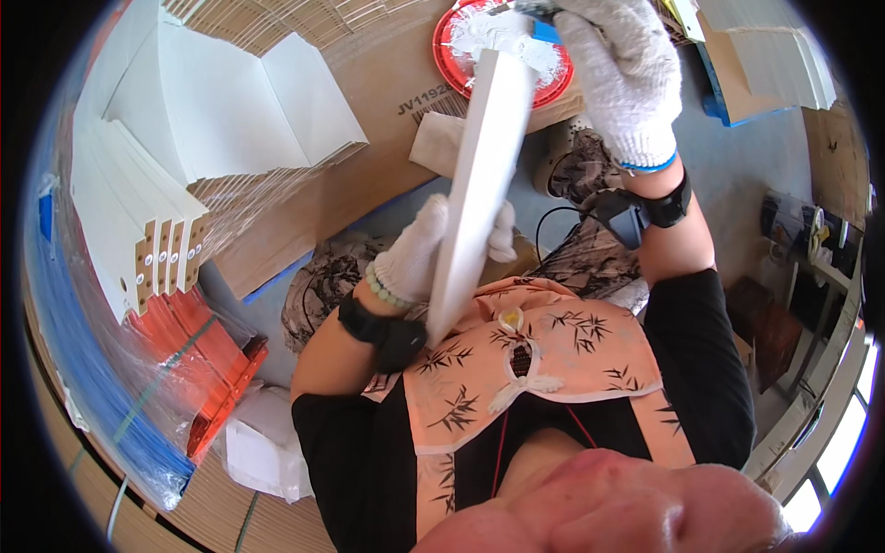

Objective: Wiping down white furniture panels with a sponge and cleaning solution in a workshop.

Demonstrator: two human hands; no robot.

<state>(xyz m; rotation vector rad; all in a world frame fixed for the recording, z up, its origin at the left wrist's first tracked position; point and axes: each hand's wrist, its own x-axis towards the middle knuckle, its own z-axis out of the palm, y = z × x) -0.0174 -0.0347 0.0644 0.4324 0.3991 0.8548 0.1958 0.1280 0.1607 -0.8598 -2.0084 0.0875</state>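
My left hand (419,253), in a white knitted glove, grips a long white board (484,175) with thumb and fingers on opposite sides. The board slants up and away from my chest; its far end overlaps the view of a round red tray (444,57) smeared with white paste (493,32). At the top edge my gloved right hand (627,78) is closed on a small tool with a blue part (546,33) and a grey part, held over the tray's right side. The tool's kind is unclear, and its upper part is cut off by the frame.
Brown cardboard (323,198) lies under the tray. Stacked white panels (230,101) stand at left, above plastic-wrapped blue (111,396) and orange (189,336) pieces. More white panels (774,55) are at upper right, and a metal frame (830,304) stands at far right.
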